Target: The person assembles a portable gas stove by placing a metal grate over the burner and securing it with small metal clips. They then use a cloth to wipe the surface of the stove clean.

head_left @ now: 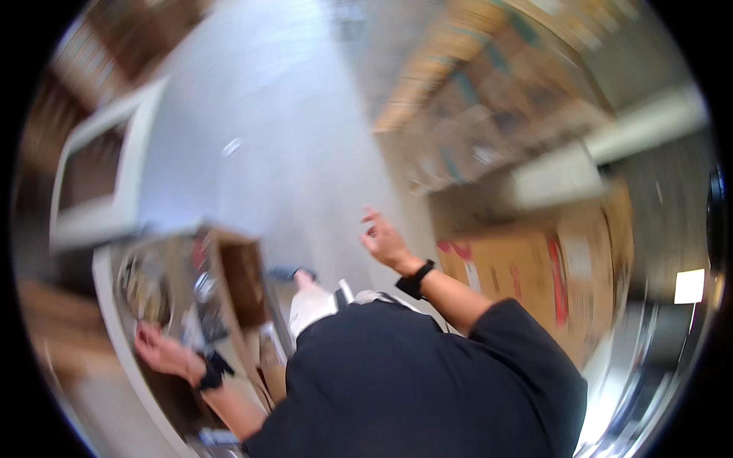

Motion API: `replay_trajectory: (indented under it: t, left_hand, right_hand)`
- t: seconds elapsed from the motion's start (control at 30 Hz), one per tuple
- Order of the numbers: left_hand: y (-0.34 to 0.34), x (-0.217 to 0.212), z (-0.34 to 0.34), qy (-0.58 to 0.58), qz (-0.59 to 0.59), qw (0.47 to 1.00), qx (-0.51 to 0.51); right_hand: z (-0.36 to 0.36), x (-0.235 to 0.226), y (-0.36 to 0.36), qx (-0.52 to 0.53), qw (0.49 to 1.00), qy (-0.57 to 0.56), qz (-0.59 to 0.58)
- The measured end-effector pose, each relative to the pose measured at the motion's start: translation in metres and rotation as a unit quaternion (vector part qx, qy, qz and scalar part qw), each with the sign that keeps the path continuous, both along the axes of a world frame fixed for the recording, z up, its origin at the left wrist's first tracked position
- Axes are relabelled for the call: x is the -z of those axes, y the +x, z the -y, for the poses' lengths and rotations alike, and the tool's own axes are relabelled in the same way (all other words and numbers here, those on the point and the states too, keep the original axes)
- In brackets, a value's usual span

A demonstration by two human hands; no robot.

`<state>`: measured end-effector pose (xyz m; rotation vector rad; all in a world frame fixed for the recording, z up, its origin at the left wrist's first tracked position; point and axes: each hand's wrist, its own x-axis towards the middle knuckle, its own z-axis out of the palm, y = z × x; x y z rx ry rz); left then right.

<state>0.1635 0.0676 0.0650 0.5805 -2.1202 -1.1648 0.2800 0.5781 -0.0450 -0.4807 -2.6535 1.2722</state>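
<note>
My right hand (388, 243) hangs in the air above the grey floor, its fingers loosely bent and apart, with nothing in it. To the left, my left hand (164, 355) reaches over a white-edged cart or shelf. Its fingers are smeared by motion, so whether they are closed does not show. Just beyond those fingertips is a round, shiny, yellowish thing (145, 288), too blurred to name. I cannot tell if they touch it. A dark band is around each wrist.
Brown cardboard boxes (504, 278) stand close on my right, with a long stack of cartons (489, 114) farther ahead. A white-framed piece (141, 153) stands at the far left. Grey floor (282, 114) runs ahead, with a small white scrap (231, 146) on it.
</note>
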Motion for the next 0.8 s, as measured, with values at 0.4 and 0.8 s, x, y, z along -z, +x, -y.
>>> replay_trajectory:
  t: [0.4,0.8]
  left_hand:
    - [0.090,-0.047,-0.314,0.009,0.038,0.913,0.405]
    - [0.136,-0.051,-0.375,-0.121,0.000,0.817,0.563]
  right_hand:
    - [-0.320,-0.258,0.391,0.504,0.706,0.487,-0.096]
    - [-0.450,-0.257,0.548,0.666,0.606,0.392,0.192]
